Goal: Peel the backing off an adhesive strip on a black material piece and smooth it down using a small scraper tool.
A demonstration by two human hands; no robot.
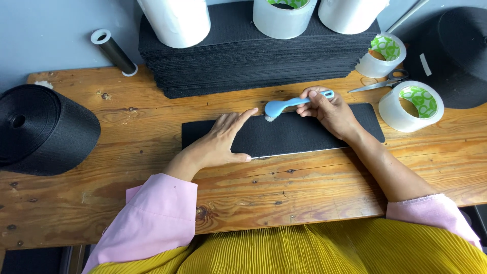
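A: Looking down at the wooden table, what has the right hand got?

B: Its grip is closed around the handle of a light blue brush, a little above the middle of the frame. The bristle head points left and down and touches the upper edge of a long black textured strip that lies flat across the centre of the table.

A: And the left hand?

B: Flat and open, palm down on the left part of that strip, fingers spread and pointing up-right towards the brush head. It grips nothing; it only presses on the strip. The fingertips are just beside the bristles.

A: What lies around them?

B: Behind the strip, in the upper middle, a tall stack of black sheets carries white rolls and a roll of clear tape. At the right, two more tape rolls with green-patterned cores sit near the strip's right end, with scissors between them. A big roll of black webbing rests at the left edge, another dark roll in the upper right, and a thin dark tube in the upper left.

A: Sleeves?

B: Pink, over a yellow pleated garment at the bottom.
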